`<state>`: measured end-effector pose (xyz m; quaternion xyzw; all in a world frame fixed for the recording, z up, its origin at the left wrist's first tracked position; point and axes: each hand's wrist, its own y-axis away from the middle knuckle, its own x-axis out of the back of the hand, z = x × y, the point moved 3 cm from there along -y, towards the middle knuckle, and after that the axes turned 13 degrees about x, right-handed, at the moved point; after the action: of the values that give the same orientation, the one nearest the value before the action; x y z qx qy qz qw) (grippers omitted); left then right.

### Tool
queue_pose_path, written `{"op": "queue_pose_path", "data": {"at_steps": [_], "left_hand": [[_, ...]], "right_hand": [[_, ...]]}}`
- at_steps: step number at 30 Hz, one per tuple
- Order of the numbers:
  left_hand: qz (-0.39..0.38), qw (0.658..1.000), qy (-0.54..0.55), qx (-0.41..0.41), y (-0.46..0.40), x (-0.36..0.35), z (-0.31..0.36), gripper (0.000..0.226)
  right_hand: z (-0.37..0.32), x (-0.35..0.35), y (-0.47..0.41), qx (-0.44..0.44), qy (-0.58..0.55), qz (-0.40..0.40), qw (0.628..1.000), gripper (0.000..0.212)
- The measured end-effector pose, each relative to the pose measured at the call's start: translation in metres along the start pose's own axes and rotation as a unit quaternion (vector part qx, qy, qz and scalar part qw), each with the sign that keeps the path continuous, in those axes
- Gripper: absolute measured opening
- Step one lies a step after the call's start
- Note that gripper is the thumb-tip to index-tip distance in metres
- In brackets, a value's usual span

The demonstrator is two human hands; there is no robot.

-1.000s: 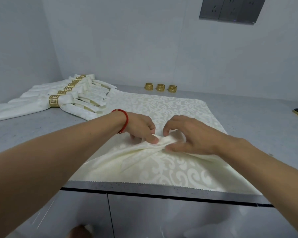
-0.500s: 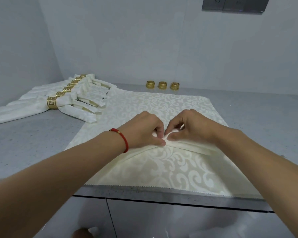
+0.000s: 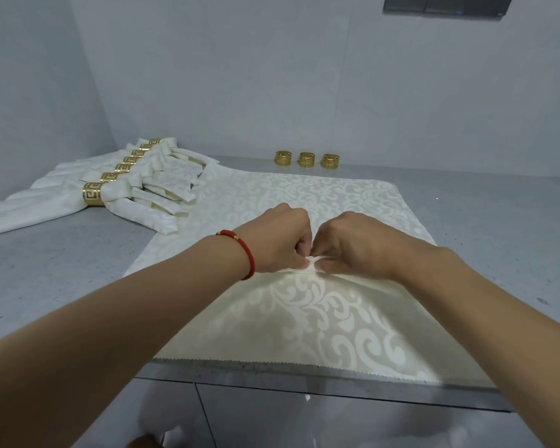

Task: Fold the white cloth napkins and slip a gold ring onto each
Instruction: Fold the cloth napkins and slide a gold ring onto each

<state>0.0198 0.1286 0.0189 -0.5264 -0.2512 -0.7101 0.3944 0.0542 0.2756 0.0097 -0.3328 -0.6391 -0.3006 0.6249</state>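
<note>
1. We have the open napkin (image 3: pixel 304 202) lying flat on the grey counter (image 3: pixel 62 270), its near hem along the counter's front edge. Our left hand (image 3: pixel 277 242) and right hand (image 3: pixel 353 247) meet knuckle to knuckle at its middle, fingers curled tight, each pinching the same small raised ridge of cloth.
2. We judge this the start of the pleating. To do it well, we keep both pinches level so the ridge runs straight from 9 o'clock to 3 o'clock.
3. We gather evenly toward 12 o'clock, matching each pleat's depth, or the fan may come out lopsided.
4. We hold the pleats pressed low against the counter so the slippery damask does not spring open.
5. The three loose gold rings (image 3: pixel 306 159) wait at 12 o'clock by the wall; the finished napkins (image 3: pixel 136 189) lie at 10 o'clock.
</note>
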Motion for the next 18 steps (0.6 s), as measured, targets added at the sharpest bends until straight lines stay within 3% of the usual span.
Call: {"op": "queue_pose_path", "data": {"at_steps": [3, 6, 13, 18], "left_hand": [[-0.011, 0.999, -0.041, 0.005, 0.001, -0.001, 0.008, 0.014], [-0.007, 0.998, -0.063, 0.010, -0.001, -0.004, 0.012, 0.038], [0.001, 0.999, 0.003, 0.041, 0.001, -0.003, 0.006, 0.013], [-0.029, 0.998, -0.036, 0.041, -0.006, 0.000, 0.014, 0.037]], "right_hand": [[0.003, 0.008, -0.003, -0.029, -0.086, -0.008, 0.996, 0.019], [0.008, 0.011, -0.001, -0.063, -0.153, -0.012, 0.986, 0.026], [0.018, 0.007, -0.003, -0.091, -0.204, 0.011, 0.975, 0.017], [0.019, 0.009, -0.004, -0.099, -0.213, 0.007, 0.972, 0.014]]}}
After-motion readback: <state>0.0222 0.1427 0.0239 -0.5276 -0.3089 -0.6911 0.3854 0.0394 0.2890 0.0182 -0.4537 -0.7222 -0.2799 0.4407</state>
